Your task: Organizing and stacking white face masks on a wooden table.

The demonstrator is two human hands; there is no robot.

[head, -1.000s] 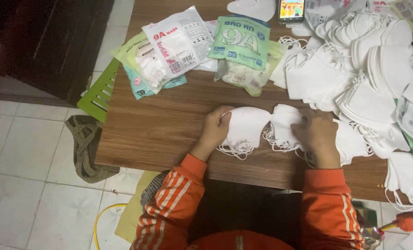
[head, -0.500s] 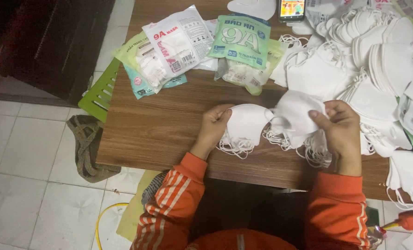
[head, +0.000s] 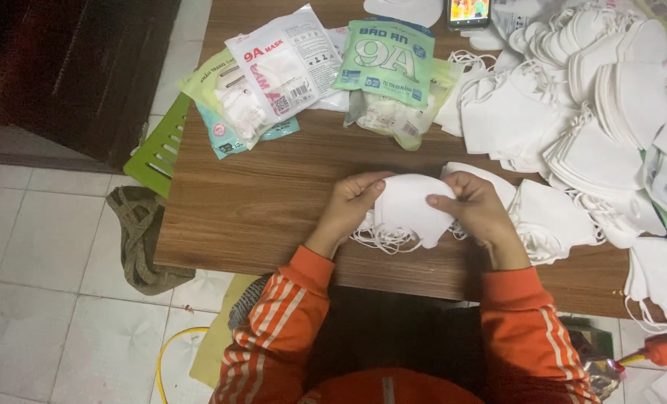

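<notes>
Both hands meet over the table's (head: 273, 217) near edge. The left hand (head: 352, 203) and right hand (head: 474, 206) each pinch a side of a small stack of white masks (head: 412, 209), fingers closed on it, ear loops dangling onto the wood below. More masks (head: 550, 221) lie just right of the right hand, and a large heap (head: 588, 97) fills the far right corner. Packets (head: 386, 63) sit along the far edge, a phone (head: 468, 10) beyond them. Orange striped sleeves (head: 281, 329) cover both arms.
</notes>
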